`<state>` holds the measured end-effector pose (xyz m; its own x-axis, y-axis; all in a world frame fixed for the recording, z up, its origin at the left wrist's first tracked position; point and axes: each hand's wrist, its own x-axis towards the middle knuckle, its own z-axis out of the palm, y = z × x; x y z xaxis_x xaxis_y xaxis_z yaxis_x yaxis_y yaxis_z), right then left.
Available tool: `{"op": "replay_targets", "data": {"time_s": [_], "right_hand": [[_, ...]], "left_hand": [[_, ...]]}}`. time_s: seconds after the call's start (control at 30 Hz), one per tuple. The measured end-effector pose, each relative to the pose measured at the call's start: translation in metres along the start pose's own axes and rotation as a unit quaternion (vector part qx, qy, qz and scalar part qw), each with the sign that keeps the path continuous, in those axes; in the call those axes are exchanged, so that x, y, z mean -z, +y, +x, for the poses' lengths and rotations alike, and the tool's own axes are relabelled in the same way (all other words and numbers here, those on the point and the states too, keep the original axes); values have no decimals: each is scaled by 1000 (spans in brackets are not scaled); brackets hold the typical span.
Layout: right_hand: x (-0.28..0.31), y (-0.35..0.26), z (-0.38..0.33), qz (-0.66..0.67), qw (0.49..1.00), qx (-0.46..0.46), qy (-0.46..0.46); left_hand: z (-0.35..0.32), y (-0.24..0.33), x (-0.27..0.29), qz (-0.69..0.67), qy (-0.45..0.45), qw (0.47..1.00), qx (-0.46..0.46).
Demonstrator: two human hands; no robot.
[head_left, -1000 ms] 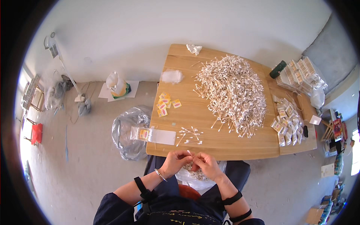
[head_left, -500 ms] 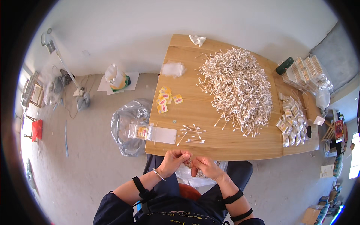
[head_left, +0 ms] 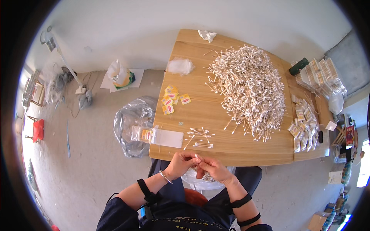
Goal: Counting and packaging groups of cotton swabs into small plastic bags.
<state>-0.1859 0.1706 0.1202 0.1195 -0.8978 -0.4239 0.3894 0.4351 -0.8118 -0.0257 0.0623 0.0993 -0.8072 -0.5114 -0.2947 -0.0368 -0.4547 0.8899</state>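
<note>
At the table's front edge my left hand (head_left: 182,164) and my right hand (head_left: 214,169) meet, fingers pinched together. The white tip of a cotton swab (head_left: 197,156) pokes up between their fingertips, while the rest of it is hidden. Just beyond them lie several loose cotton swabs (head_left: 200,132) and a small row of swabs (head_left: 202,145). To their left is a clear packet of swabs (head_left: 146,135) with a yellow label, its white flap (head_left: 170,139) stretched over the table. A large heap of cotton swabs (head_left: 252,90) covers the table's right half.
Yellow cards (head_left: 169,101) and clear bags (head_left: 180,66) lie on the left of the wooden table (head_left: 192,84). Filled packets (head_left: 304,129) and wrapped swab stacks (head_left: 320,75) are at the right. A plastic-lined bin (head_left: 133,115) stands left; an open bag (head_left: 192,179) sits at my lap.
My hands have come closer together, and a white swab tip now shows between the fingertips. The view has shifted slightly; the things on the table look the same.
</note>
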Motion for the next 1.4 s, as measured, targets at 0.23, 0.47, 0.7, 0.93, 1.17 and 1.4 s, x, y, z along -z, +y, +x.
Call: {"op": "replay_targets", "data": {"time_s": [0.23, 0.47, 0.7, 0.93, 1.17, 1.4], "right_hand": [[28, 6, 28, -453, 812, 115, 349], [32, 9, 61, -580, 697, 150, 393], [51, 5, 50, -526, 723, 167, 415], [64, 1, 35, -571, 707, 164, 383], [50, -2, 49, -612, 683, 205, 342], [45, 1, 59, -673, 659, 184, 281]], "left_hand": [[10, 5, 18, 531, 160, 813, -176], [25, -8, 30, 579, 157, 797, -76], [33, 1, 27, 577, 173, 773, -200], [59, -11, 1, 659, 71, 712, -232], [54, -17, 7, 615, 92, 729, -285], [44, -21, 13, 595, 78, 736, -313]]}}
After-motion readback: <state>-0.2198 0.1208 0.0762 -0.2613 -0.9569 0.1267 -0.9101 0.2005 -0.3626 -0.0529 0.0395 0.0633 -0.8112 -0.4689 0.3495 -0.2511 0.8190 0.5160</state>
